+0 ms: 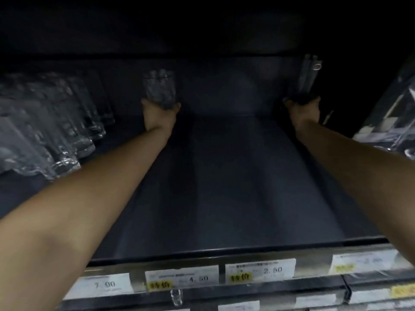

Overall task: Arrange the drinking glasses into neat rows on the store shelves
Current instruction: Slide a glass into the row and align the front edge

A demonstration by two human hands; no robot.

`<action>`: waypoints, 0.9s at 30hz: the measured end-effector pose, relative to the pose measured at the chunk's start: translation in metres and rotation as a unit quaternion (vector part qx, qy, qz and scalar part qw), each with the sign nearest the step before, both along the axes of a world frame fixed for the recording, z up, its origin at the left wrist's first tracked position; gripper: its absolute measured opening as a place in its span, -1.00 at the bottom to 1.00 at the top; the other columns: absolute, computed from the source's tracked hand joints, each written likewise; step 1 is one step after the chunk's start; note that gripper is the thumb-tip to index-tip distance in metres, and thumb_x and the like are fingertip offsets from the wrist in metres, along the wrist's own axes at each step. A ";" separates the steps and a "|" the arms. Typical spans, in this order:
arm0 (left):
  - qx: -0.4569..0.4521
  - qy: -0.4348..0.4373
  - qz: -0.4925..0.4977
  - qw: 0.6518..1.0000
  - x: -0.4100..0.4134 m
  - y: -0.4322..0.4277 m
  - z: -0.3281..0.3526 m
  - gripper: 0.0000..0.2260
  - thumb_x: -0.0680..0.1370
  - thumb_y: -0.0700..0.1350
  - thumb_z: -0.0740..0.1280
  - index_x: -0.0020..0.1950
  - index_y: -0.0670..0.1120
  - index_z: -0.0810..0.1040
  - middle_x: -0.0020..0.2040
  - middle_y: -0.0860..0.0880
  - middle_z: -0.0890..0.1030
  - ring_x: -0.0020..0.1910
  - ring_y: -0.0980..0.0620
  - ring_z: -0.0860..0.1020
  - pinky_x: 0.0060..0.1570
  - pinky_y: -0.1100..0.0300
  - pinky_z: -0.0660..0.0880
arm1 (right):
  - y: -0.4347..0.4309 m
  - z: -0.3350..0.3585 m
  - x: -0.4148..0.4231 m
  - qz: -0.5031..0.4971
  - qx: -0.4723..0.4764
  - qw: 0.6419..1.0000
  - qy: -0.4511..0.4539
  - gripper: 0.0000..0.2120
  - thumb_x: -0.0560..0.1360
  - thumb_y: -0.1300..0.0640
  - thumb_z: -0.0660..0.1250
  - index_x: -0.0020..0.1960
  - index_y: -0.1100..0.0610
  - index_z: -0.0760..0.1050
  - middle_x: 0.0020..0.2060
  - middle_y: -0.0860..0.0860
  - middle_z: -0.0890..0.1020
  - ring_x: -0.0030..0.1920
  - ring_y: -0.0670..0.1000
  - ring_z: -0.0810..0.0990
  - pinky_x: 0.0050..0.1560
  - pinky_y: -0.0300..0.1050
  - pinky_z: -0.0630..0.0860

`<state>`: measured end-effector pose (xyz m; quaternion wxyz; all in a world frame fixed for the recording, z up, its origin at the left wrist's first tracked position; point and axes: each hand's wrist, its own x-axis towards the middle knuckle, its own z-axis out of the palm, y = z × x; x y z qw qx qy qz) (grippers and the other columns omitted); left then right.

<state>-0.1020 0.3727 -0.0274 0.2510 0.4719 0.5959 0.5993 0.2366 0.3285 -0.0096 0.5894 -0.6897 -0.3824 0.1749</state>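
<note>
Dim, dark shelf (224,176). Left hand (158,114) grips glass (160,88) near back wall; right hand (303,111) grips second glass (307,75). Glass rows (45,122) line left edge.

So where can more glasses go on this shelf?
The dark shelf floor between the left hand and right hand is bare, from the price tags to the back. Crowded at the left with glasses, at the right with wrapped packs.

White price labels (182,278) sit along the clear price rail (314,262), reading 7.00, 4.50 and 2.50, some bearing yellow stickers (160,285). Clear plastic-wrapped packages (390,122) stand at the right edge, blurred.
</note>
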 end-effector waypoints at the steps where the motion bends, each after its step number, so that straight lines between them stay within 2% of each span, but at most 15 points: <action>1: -0.002 -0.003 -0.002 1.000 0.000 0.001 -0.001 -0.48 0.42 -0.01 0.53 0.16 -0.06 0.26 0.21 -0.14 0.57 0.13 -0.09 0.60 0.17 0.00 0.58 | 0.003 -0.001 0.002 -0.001 -0.001 1.000 0.004 -0.28 0.45 -0.07 0.48 0.45 0.17 0.24 0.37 0.07 0.49 0.31 0.06 0.51 0.12 -0.33 0.35; 3: -0.007 -0.001 -0.001 1.000 -0.001 0.001 -0.001 -0.46 0.42 0.00 0.54 0.19 -0.08 0.27 0.23 -0.12 0.56 0.14 -0.06 0.59 0.15 0.08 0.58 | 0.005 -0.001 0.001 -0.005 -0.008 1.000 0.004 -0.27 0.45 -0.07 0.48 0.46 0.16 0.24 0.38 0.06 0.48 0.31 0.05 0.50 0.08 -0.35 0.32; 6: -0.010 -0.001 -0.009 1.000 -0.002 -0.003 0.002 -0.34 0.35 0.06 0.57 0.28 -0.11 0.30 0.23 -0.07 0.51 0.14 0.02 0.55 -0.11 0.36 0.54 | 0.003 -0.002 0.001 -0.010 -0.001 1.000 -0.008 -0.28 0.44 -0.05 0.49 0.45 0.16 0.24 0.36 0.05 0.49 0.31 0.04 0.50 0.08 -0.37 0.31; 7: -0.009 0.000 -0.015 1.000 -0.004 -0.004 0.002 -0.32 0.34 0.06 0.58 0.28 -0.11 0.30 0.23 -0.07 0.51 0.15 0.02 0.54 -0.13 0.35 0.53 | 0.002 -0.003 0.001 -0.009 0.002 1.000 -0.012 -0.27 0.43 -0.04 0.50 0.45 0.16 0.24 0.36 0.04 0.48 0.30 0.02 0.50 0.09 -0.37 0.31; 11: -0.011 0.023 -0.021 0.999 -0.007 -0.018 0.006 -0.32 0.35 0.06 0.58 0.31 -0.12 0.32 0.23 -0.07 0.53 0.18 0.01 0.53 0.07 0.31 0.47 | -0.001 -0.008 -0.002 -0.001 0.017 1.000 0.016 -0.29 0.42 0.00 0.51 0.44 0.17 0.26 0.35 0.03 0.49 0.23 -0.05 0.50 0.12 -0.39 0.33; 14: -0.029 0.023 -0.050 0.998 -0.008 -0.040 0.012 -0.34 0.38 0.02 0.58 0.32 -0.12 0.32 0.20 0.02 0.53 0.16 0.07 0.53 0.11 0.33 0.46 | -0.010 -0.009 -0.007 -0.004 0.025 0.999 0.027 -0.27 0.40 0.01 0.51 0.45 0.17 0.27 0.34 0.04 0.48 0.18 -0.08 0.45 0.13 -0.34 0.36; 17: -0.055 0.024 -0.083 0.995 -0.011 -0.064 0.014 -0.33 0.36 0.01 0.59 0.34 -0.11 0.34 0.20 0.03 0.55 0.16 0.08 0.55 0.11 0.31 0.49 | -0.028 -0.005 -0.017 0.026 0.018 0.999 0.044 -0.11 0.22 -0.13 0.58 0.43 0.16 0.34 0.32 0.03 0.52 0.23 0.00 0.53 0.23 -0.17 0.48; 18: -0.059 0.025 -0.096 0.993 -0.013 -0.073 0.014 -0.31 0.35 0.00 0.60 0.36 -0.11 0.35 0.20 0.03 0.56 0.16 0.08 0.55 0.08 0.32 0.50 | -0.034 -0.003 -0.021 0.041 0.007 0.998 0.055 -0.01 0.12 -0.20 0.62 0.43 0.14 0.36 0.30 0.02 0.54 0.21 0.02 0.57 0.22 -0.07 0.54; 19: -0.063 0.023 -0.109 0.992 -0.014 -0.084 0.015 -0.29 0.35 -0.01 0.60 0.38 -0.10 0.34 0.20 0.04 0.55 0.15 0.10 0.54 0.03 0.35 0.48 | -0.039 -0.003 -0.025 0.056 0.000 0.996 0.074 0.04 0.06 -0.23 0.64 0.42 0.11 0.37 0.28 0.01 0.56 0.17 0.03 0.60 0.13 -0.02 0.61; 20: -0.065 0.027 -0.120 0.990 -0.015 -0.096 0.017 -0.29 0.36 -0.02 0.60 0.40 -0.10 0.34 0.18 0.07 0.54 0.13 0.13 0.53 -0.01 0.37 0.46 | -0.049 -0.001 -0.034 0.076 0.007 0.993 0.093 -0.01 0.11 -0.18 0.63 0.42 0.12 0.36 0.25 0.01 0.57 0.09 0.02 0.63 -0.04 -0.06 0.65; 22: -0.067 0.034 -0.145 0.987 -0.019 -0.122 0.024 -0.36 0.37 -0.05 0.59 0.36 -0.09 0.38 0.11 0.07 0.56 0.08 0.15 0.54 -0.08 0.40 0.46 | -0.069 0.003 -0.054 0.105 0.008 0.989 0.107 -0.29 0.32 0.02 0.57 0.39 0.16 0.40 0.17 0.04 0.61 -0.11 -0.04 0.63 -0.38 -0.25 0.57; 23: -0.063 0.034 -0.160 0.985 -0.021 -0.136 0.028 -0.43 0.38 -0.07 0.58 0.31 -0.08 0.43 0.06 0.07 0.59 0.02 0.15 0.57 -0.14 0.42 0.49 | -0.077 0.004 -0.064 0.117 0.011 0.987 0.109 -0.36 0.35 0.07 0.54 0.36 0.18 0.44 0.12 0.05 0.63 -0.19 -0.06 0.62 -0.45 -0.29 0.52; 24: -0.059 0.033 -0.176 0.982 -0.025 -0.150 0.033 -0.53 0.40 -0.10 0.58 0.23 -0.08 0.48 -0.02 0.05 0.61 -0.06 0.17 0.60 -0.21 0.41 0.53 | -0.089 0.005 -0.075 0.137 0.018 0.983 0.122 -0.40 0.33 0.10 0.54 0.32 0.18 0.47 0.07 0.06 0.65 -0.23 -0.07 0.61 -0.44 -0.29 0.51; 27: -0.036 0.016 -0.229 0.973 -0.044 -0.193 0.046 -0.78 0.43 -0.14 0.55 -0.02 -0.12 0.56 -0.20 -0.05 0.65 -0.29 0.15 0.62 -0.36 0.24 0.55 | -0.131 0.014 -0.114 0.184 0.032 0.971 0.149 -0.58 0.33 0.19 0.50 0.17 0.12 0.53 -0.09 0.00 0.66 -0.20 -0.04 0.64 -0.19 -0.14 0.57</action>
